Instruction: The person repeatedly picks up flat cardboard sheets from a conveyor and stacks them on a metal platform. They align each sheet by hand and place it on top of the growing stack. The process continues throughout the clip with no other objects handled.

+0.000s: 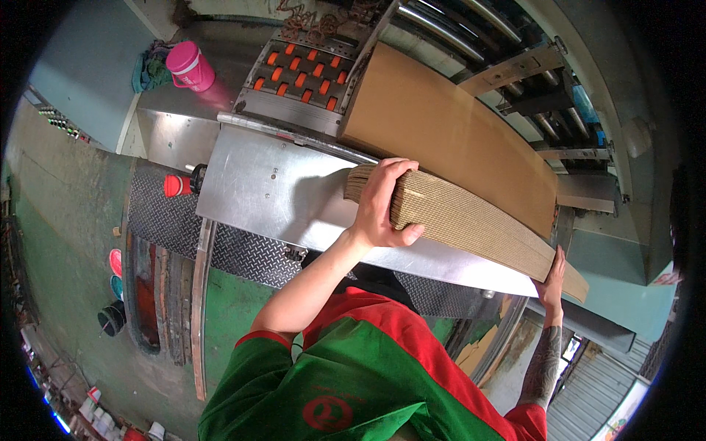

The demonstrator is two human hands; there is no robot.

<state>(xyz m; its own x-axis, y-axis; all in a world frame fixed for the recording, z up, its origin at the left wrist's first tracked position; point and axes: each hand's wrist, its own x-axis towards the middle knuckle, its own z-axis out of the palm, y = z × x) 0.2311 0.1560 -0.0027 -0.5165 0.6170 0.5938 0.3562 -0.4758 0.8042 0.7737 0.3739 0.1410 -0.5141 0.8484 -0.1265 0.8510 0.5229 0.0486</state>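
A thick stack of corrugated cardboard sheets (471, 226) stretches across the metal table (246, 169), its layered edges facing me. My left hand (380, 200) is closed round the stack near its left end, fingers over the upper side and thumb along the lower. Toward the other end, my right hand (551, 281) grips the near edge, its fingers partly seen. Beyond the stack lies a broad flat brown cardboard face (448, 128); whether it belongs to the same stack I cannot tell.
Orange rollers (300, 77) sit in a metal frame at the back, left of the metal machine rollers (441, 33). A pink jug (191, 66) stands at the back left. A red knob (176, 185) juts out by the table's left end. Below is a patterned metal step (246, 253).
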